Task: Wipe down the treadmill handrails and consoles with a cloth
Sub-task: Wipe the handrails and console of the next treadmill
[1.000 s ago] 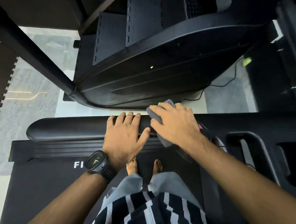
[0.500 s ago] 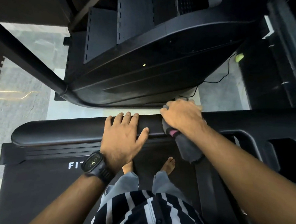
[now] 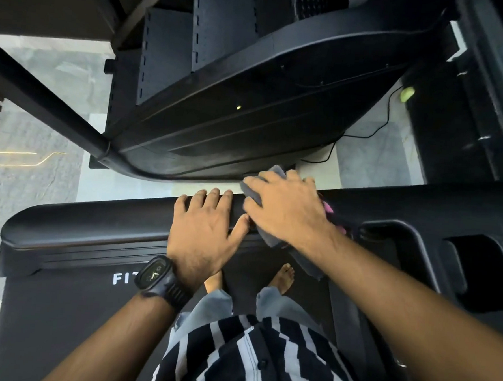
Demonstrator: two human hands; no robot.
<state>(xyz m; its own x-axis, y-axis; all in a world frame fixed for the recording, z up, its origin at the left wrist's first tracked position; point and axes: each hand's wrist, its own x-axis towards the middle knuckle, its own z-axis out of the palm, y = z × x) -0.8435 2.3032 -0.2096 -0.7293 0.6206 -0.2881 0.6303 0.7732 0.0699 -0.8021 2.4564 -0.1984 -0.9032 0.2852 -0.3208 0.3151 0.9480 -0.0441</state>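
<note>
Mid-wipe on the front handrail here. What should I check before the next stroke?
1. Cloth is on the handrail under the right hand: ok.
2. Right hand lies flat over the cloth: ok.
3. Wiping path to the left is free: not ok, the left hand rests on the handrail right beside the cloth.
4. Cloth's loose end is clear of snags: cannot tell, it hangs off the near side under the right forearm.
5. Feet are on the treadmill belt: ok.
6. Handrail section already wiped is clean: cannot tell, the surface is dark.
</note>
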